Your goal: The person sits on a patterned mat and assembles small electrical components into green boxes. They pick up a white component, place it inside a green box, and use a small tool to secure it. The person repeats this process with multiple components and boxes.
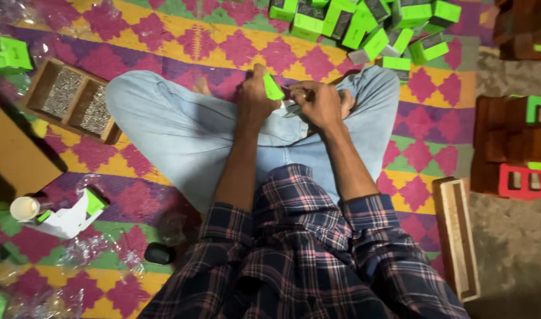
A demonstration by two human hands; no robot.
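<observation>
I sit cross-legged in light blue jeans on a patterned mat. My left hand (256, 97) grips a small bright green box (273, 87) above my lap. My right hand (319, 103) is closed right beside it, fingers pinching something small and pale at the box's end; what it is I cannot tell. The two hands touch each other over my crossed legs. A heap of similar green boxes (365, 23) lies just beyond my knees.
A wooden two-compartment tray of small metal pieces (75, 100) lies at left. A cardboard sheet (13, 153), a white cup (23, 208) and a white and green carton (75, 215) lie lower left. Wooden frame (456, 236) and red-brown racks (512, 142) stand at right.
</observation>
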